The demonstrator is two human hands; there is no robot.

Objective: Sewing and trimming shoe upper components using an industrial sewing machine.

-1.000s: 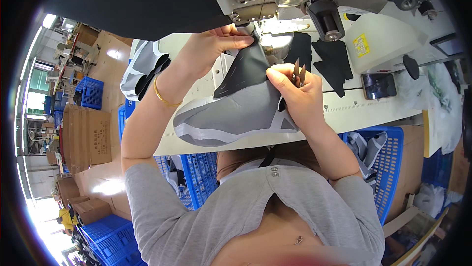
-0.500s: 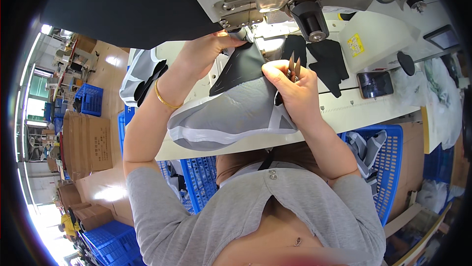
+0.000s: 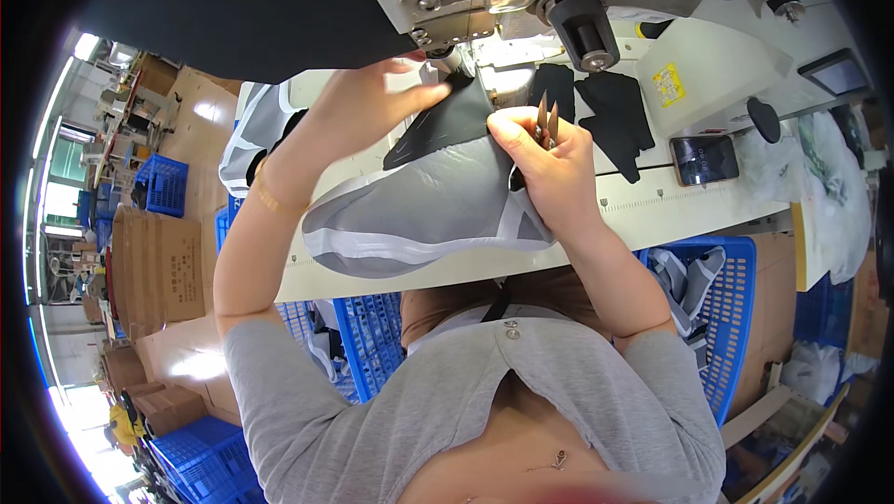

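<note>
A grey fabric piece [image 3: 410, 197] with white edging and a black panel [image 3: 442, 127] sewn along its far side hangs over the table's near edge. The black panel's far end lies under the sewing machine's [image 3: 466, 24] foot area. My right hand [image 3: 554, 169] pinches the piece's right edge between thumb and fingers, and thread snips [image 3: 547, 120] stick up out of the same hand, points away from me. My left hand [image 3: 368, 103] is beside the machine foot, thumb and fingers apart, slightly blurred. Its fingertips are partly hidden by the dark machine cover.
Black fabric cutouts [image 3: 615, 117] lie right of the machine foot, with a phone [image 3: 705, 161] farther right. More grey pieces [image 3: 251, 136] rest at the table's left. Blue baskets [image 3: 731, 318] holding pieces stand below on both sides. A large dark panel [image 3: 242, 1] blocks the upper left.
My left hand has let go near the machine foot; its thumb has spread from the fingers. My right hand still grips the piece and the snips. The view has shifted slightly.
</note>
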